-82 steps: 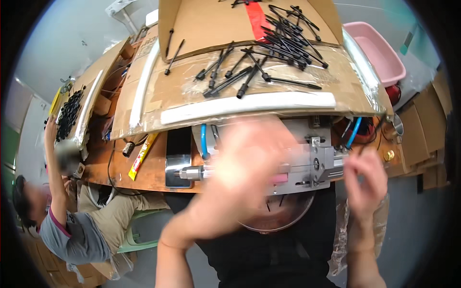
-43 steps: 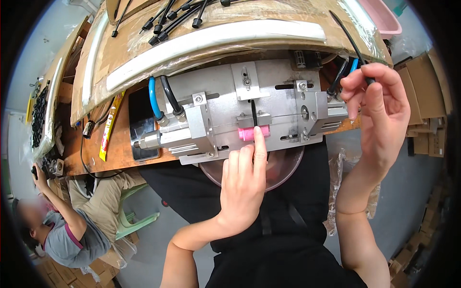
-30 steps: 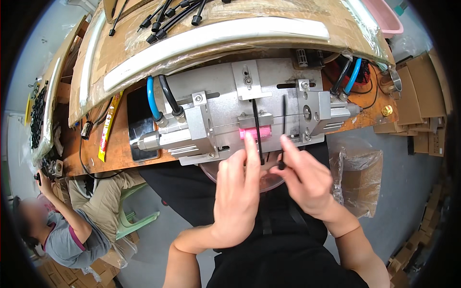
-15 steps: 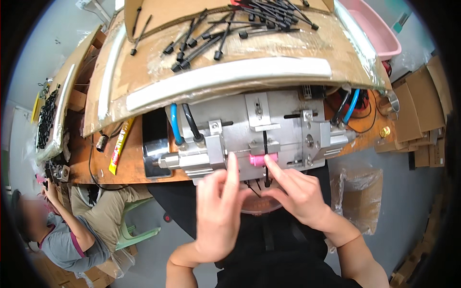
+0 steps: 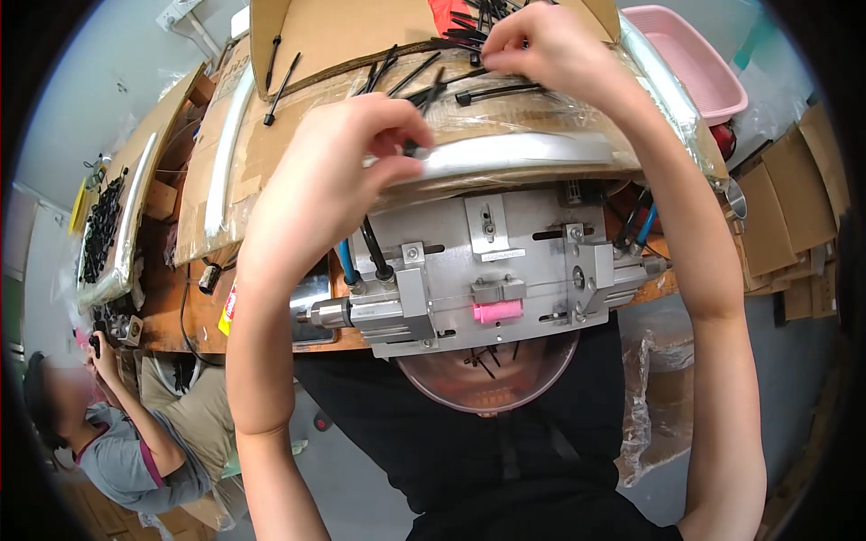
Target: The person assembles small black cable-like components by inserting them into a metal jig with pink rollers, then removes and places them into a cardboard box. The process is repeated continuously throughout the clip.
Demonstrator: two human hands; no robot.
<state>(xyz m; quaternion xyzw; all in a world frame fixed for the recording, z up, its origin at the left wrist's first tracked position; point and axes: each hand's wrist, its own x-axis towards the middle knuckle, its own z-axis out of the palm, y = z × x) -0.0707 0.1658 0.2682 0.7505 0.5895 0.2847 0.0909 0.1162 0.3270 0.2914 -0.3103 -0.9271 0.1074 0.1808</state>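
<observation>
My left hand [image 5: 361,144] is closed in a pinch on a black stick-like part [image 5: 435,90], slightly smeared by motion, above the front of the cardboard tray. Farther right, my right hand [image 5: 546,50] has its fingertips pinched at the edge of a pile of similar black sticks [image 5: 465,36] with thicker ends; what lies between them is hidden. Nearer me stands a grey metal fixture [image 5: 433,234] with a pink piece [image 5: 498,311] at its front centre. Under its front edge sits a clear bowl [image 5: 487,397] holding several black sticks.
The cardboard tray [image 5: 212,180] with white padded strips overhangs the fixture. Blue and black hoses [image 5: 347,260] rise from the fixture. A pink basin [image 5: 695,63] stands at the far right, cardboard boxes [image 5: 780,207] below it. At left, another person [image 5: 135,451] handles something dark.
Both hands have left the pink piece and reached up and away to the tray. The black stick that lay across the pink piece is gone from there. My left hand now pinches a stick.
</observation>
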